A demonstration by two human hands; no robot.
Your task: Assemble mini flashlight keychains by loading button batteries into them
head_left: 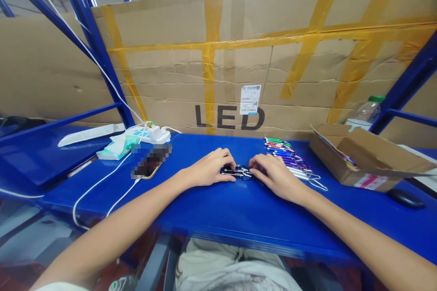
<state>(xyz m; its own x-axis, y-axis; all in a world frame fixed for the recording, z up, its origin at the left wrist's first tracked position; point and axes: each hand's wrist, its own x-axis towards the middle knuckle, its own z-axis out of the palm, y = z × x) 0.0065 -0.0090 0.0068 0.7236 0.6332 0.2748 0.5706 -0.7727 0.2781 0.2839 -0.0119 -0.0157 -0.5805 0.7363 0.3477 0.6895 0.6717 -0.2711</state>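
A small group of shiny black pens (pixel 235 172) with carabiner-like loops at their right end lies on the blue table. My left hand (pixel 213 168) curls round the left end of this group, thumb on the near side and fingers on the far side. At the loop end, my right hand (pixel 276 175) has its bent fingers and thumb closed in against the pens. Partly behind my right hand is a row of similar coloured pens (pixel 285 152), from green and red through blue and purple to silver, some hidden by the hand.
An open cardboard box (pixel 362 159) stands at the right, with a black computer mouse (pixel 406 198) before it. Leftward lie a phone (pixel 152 162) on a white cable, a tissue pack (pixel 116 148) and a power strip (pixel 153 134). A big cardboard panel (pixel 170 77) closes off the back.
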